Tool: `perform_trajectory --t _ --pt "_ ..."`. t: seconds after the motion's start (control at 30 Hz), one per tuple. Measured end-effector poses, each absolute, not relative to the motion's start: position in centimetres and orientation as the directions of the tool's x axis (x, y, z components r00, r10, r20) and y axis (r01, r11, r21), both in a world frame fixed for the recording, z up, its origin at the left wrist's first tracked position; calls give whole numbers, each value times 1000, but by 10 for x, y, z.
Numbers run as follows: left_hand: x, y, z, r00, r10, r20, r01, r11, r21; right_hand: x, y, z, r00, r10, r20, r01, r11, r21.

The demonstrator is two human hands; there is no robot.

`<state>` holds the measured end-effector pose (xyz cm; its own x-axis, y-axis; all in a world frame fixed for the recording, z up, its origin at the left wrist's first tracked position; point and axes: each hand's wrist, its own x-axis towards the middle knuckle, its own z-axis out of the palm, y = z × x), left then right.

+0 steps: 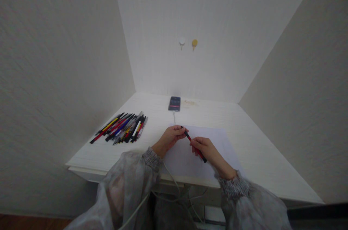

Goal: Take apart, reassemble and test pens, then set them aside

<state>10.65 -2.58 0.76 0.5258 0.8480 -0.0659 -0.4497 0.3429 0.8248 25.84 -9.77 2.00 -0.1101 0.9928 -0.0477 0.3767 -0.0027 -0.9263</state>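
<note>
Seen from the head camera, a pale white table (261,143) fills a corner between plain light walls. Two small hooks (182,41) are on the far wall. A phone (174,103) lies at the far edge with a white cable running toward the near side. A pile of pens (122,128) is fanned out on the left.

Over a sheet of paper (231,150) at the near edge, both hands grip a red-and-black pen (188,136). The left hand (170,139) pinches its far end with the fingertips. The right hand (205,149) curls round the near half.

The pen's long axis slants from far left to near right, and I cannot tell which end is the tip. It looks light, stiff and smooth, likely a little slippery, so it is best gripped along the barrel.
</note>
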Motion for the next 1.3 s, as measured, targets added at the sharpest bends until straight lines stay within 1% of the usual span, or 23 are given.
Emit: perform_trajectory --t 0.17,0.27,0.33,0.47,0.6,0.7,1.2,1.3 --pt "108 -25 7 472 876 -104 -465 347 815 258 -95 16 -5 996 90 543 78 -836" --pt "109 -26 8 464 877 -121 -456 354 816 258 -94 15 9 997 79 563 60 -824" --pt "109 -26 8 473 872 -122 -449 358 819 259 -94 15 -8 999 33 509 32 -860" --pt "108 -26 7 502 859 -105 -434 355 828 260 -95 14 -49 999 -14 398 6 -918" --pt "107 -27 8 518 851 -85 -426 343 837 259 -96 17 -92 989 -118 245 -92 -965" --pt "107 -28 9 520 851 -74 -425 333 842 257 -98 22 -103 980 -169 181 -149 -972" --pt "106 -29 11 543 839 -27 -448 317 836 262 -102 28 -194 954 -228 -24 -237 -971" --pt "107 -29 10 546 837 -41 -447 332 830 262 -101 27 -205 955 -213 -56 -228 -972"
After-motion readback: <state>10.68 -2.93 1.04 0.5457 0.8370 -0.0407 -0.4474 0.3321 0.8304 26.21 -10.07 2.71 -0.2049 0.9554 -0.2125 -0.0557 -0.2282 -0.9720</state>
